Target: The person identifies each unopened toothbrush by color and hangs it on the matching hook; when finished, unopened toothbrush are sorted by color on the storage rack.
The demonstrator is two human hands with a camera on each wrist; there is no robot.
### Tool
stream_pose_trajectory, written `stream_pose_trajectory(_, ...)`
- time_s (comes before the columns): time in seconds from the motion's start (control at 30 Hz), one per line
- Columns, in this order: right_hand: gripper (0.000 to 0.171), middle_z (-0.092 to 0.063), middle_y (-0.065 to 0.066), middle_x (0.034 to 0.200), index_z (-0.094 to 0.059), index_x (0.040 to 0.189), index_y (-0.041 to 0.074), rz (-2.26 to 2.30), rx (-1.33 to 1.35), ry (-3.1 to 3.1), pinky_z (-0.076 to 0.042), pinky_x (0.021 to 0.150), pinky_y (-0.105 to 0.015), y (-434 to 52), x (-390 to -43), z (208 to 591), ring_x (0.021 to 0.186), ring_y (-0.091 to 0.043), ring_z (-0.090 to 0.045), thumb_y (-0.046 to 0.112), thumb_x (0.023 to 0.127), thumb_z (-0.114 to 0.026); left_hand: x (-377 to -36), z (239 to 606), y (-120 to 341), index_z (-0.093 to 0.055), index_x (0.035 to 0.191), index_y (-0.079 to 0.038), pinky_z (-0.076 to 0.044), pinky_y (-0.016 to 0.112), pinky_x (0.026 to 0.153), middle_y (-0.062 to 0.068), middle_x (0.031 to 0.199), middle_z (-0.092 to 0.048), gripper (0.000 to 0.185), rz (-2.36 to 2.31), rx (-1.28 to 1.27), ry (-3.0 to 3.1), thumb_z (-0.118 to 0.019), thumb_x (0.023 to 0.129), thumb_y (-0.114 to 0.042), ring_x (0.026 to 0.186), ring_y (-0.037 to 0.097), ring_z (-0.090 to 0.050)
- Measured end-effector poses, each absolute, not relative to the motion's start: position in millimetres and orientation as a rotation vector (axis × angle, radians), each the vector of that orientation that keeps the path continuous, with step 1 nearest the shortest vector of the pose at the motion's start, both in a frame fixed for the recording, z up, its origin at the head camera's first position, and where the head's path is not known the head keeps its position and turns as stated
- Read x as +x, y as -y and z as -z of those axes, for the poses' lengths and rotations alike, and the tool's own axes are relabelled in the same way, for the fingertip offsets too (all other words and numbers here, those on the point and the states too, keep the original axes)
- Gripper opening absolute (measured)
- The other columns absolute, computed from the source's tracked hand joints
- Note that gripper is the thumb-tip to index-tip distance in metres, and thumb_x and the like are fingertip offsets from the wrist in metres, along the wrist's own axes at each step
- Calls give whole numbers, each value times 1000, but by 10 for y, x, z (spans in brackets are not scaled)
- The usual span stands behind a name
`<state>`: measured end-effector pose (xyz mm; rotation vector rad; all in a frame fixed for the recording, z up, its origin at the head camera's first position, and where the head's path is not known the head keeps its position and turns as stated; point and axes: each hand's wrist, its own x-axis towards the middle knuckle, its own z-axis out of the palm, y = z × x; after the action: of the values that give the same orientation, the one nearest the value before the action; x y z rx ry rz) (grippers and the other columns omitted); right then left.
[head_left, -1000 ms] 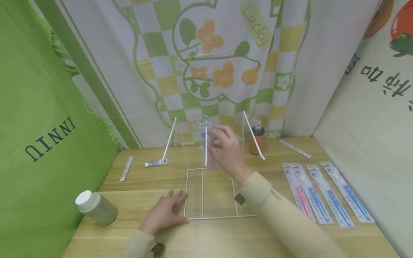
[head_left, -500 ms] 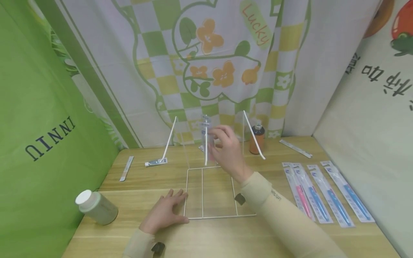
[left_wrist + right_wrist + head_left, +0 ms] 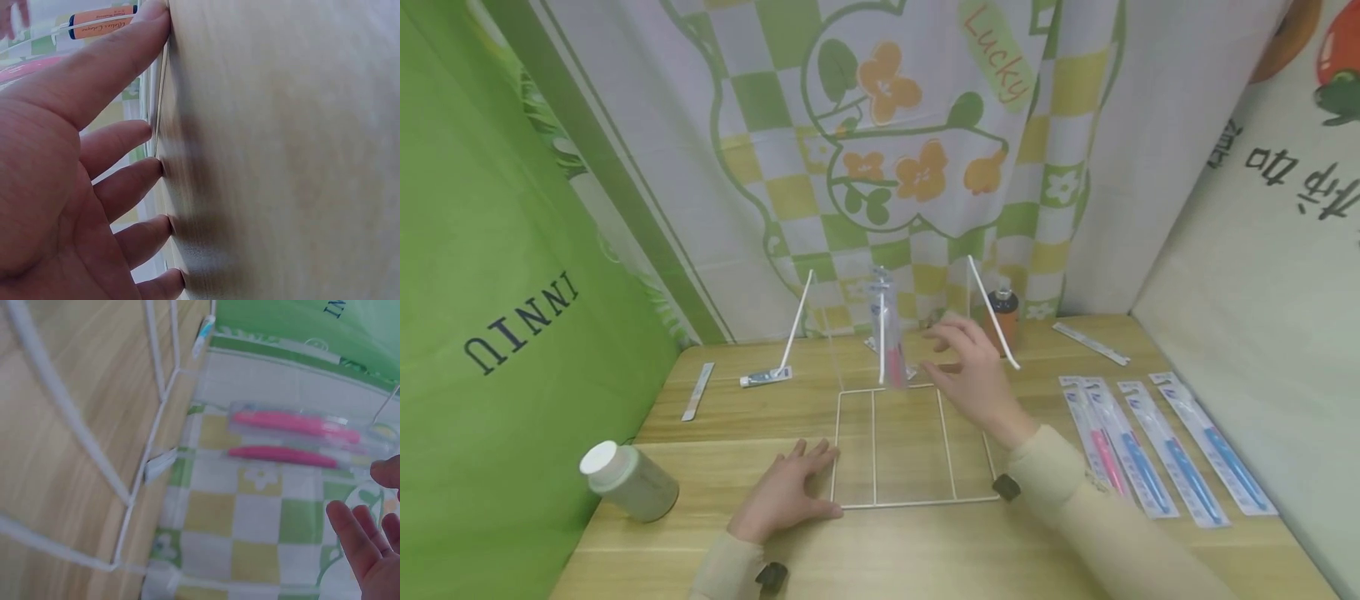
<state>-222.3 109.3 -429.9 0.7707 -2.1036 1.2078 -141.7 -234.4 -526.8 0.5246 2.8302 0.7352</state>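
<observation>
White wire formed the rack (image 3: pixel 895 446) on the wooden tabletop (image 3: pixel 925 550). We kept our left hand (image 3: pixel 782 492) flat, fingers spread, pressed against the rack's left edge. Our right hand (image 3: pixel 973 375) hovered with fingers loose, holding nothing, just beside the packaged pink toothbrush (image 3: pixel 889 333) hanging upright from the rack's middle hook.

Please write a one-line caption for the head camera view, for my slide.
Right hand open beside a packaged pink toothbrush hanging on a white wire rack; left hand rests flat on the wooden table.
</observation>
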Motion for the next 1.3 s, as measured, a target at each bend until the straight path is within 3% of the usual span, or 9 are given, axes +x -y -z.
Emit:
stream_pose_trajectory(0.17,59,-62,-15,130,-68,132,4,-1190,736,2201,-66,78,-28,-1524,-2213,4459,104,-33,-70,-14,79,-86,-1413,5251,2335,-58,155,-11,-16,83,119,18,166,-45,96,-744,513,-2832,-93,77,-53,154,58,-28)
stream_pose_trajectory(0.33,58,-68,-16,124,-71,126,3,-1039,671,2252,-67,74,-32,-1973,-2260,4601,99,-33,-72,-13,74,-91,-1413,5247,2326,-58,156,-12,-16,82,120,18,166,-44,96,-737,509,-2829,-93,77,-54,154,58,-28)
stream_pose_trajectory(0.63,63,-61,-24,144,-58,150,6,-1122,586,2690,-67,74,-45,-2821,-2321,4683,103,-40,-72,6,93,-84,-1426,5285,2343,-58,157,-13,-16,83,119,17,166,-45,96,-742,518,-2829,-92,77,-54,154,59,-28)
stream_pose_trajectory(0.8,65,-63,-28,139,-54,155,7,-1107,377,2917,-65,68,-39,-3124,-2361,4795,91,-27,-75,23,98,-82,-1431,5301,2356,-57,157,-12,-17,84,118,17,166,-45,97,-744,527,-2828,-92,77,-54,154,59,-28)
stream_pose_trajectory(0.9,64,-63,-32,140,-56,153,4,-1110,334,2972,-65,69,-41,-3219,-2380,4864,83,-22,-75,24,98,-80,-1431,5300,2359,-57,157,-13,-16,84,118,17,166,-45,97,-744,525,-2827,-92,77,-55,154,59,-28)
stream_pose_trajectory(1.07,58,-67,-33,135,-63,144,-1,-971,387,3009,-65,79,-55,-3303,-2402,4942,94,-31,-76,25,96,-82,-1429,5295,2360,-57,157,-13,-16,83,119,17,166,-45,98,-743,524,-2824,-92,77,-56,154,59,-28)
stream_pose_trajectory(1.3,55,-71,-27,130,-70,137,3,-856,381,3029,-54,93,-73,-3364,-2448,5057,113,-50,-70,26,90,-86,-1432,5308,2365,-57,157,-14,-16,83,119,17,167,-44,98,-741,525,-2827,-91,76,-58,155,58,-27)
